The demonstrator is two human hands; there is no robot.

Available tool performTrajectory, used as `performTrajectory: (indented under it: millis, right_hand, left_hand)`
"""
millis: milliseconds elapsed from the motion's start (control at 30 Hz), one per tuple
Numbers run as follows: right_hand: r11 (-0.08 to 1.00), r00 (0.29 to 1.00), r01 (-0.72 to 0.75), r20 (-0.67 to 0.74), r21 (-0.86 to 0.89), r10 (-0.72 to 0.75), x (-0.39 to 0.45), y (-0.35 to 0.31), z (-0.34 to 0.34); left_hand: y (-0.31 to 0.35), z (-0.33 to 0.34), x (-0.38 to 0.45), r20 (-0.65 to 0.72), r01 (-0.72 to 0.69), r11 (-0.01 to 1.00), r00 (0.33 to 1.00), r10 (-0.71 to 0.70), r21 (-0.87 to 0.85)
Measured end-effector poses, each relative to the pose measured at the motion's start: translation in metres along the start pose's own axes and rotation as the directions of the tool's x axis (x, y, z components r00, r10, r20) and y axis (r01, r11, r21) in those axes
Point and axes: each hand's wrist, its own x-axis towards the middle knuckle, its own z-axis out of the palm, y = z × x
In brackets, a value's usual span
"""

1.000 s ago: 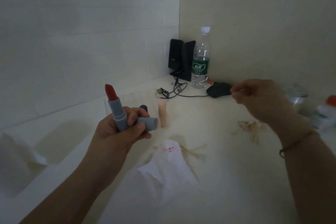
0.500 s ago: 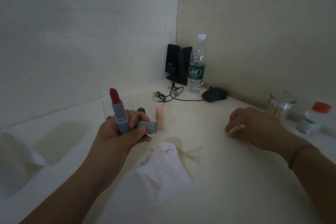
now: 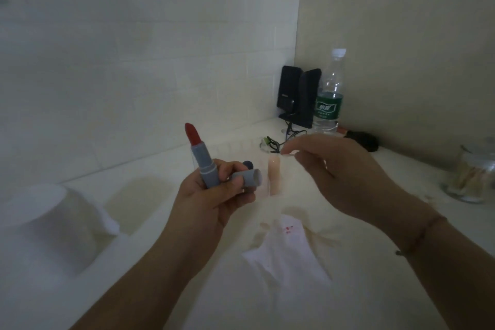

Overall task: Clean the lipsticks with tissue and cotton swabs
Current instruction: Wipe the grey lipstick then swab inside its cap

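Pale surface (image 3: 401, 270) runs into a tiled corner. White tissue (image 3: 284, 257) lies flat on it near centre, small red smears near its far edge. White roll-shaped object (image 3: 51, 225) at far left, blurred. Clear water bottle (image 3: 329, 94) with green label stands upright in the corner, just beside two black speakers (image 3: 297, 94). Glass jar (image 3: 472, 174) of swabs at right edge. Left hand (image 3: 214, 195) curled round a grey lipstick (image 3: 202, 157), red bullet up, tilted slightly left; same hand's thumb also pins the grey cap (image 3: 246, 177), open end pointing right. Right hand (image 3: 337, 171) raised beside it, fingertips pinched on a thin cotton swab (image 3: 290, 153), blurred. A peach lipstick (image 3: 274, 174) stands upright on the surface between the hands.
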Motion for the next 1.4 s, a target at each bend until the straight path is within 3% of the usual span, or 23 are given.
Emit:
performTrajectory:
  millis: [133, 233, 700, 933, 1200, 1400]
  right_hand:
    - [0.983, 0.996, 0.085, -0.049, 0.161, -0.078, -0.012, -0.016, 0.012]
    - [0.964, 0.991, 0.116, -0.094, 0.241, -0.096, -0.027, -0.027, 0.013]
    - [0.946, 0.994, -0.006, -0.105, 0.323, 0.042, -0.032, -0.032, 0.021]
    - [0.987, 0.995, -0.032, -0.089, 0.160, 0.046, -0.034, -0.039, 0.019]
    - [0.975, 0.999, -0.002, -0.050, 0.221, 0.013, -0.038, -0.042, 0.023]
    - [0.999, 0.990, 0.031, -0.136, 0.023, -0.028, -0.037, -0.044, 0.027]
  left_hand:
    - [0.001, 0.000, 0.001, -0.040, -0.017, 0.999, 0.999, 0.015, -0.048]
    - [0.000, 0.000, 0.001, -0.040, -0.040, 0.998, 0.998, 0.042, 0.041]
    - [-0.010, -0.005, -0.001, 0.086, -0.199, 0.934, 0.980, 0.181, 0.297]
    - [-0.014, -0.007, -0.001, 0.106, -0.199, 0.934, 0.979, 0.175, 0.297]
    - [-0.016, -0.006, -0.003, 0.094, -0.197, 0.916, 0.980, 0.174, 0.349]
    - [-0.012, -0.004, -0.003, 0.089, -0.170, 0.931, 0.985, 0.149, 0.322]
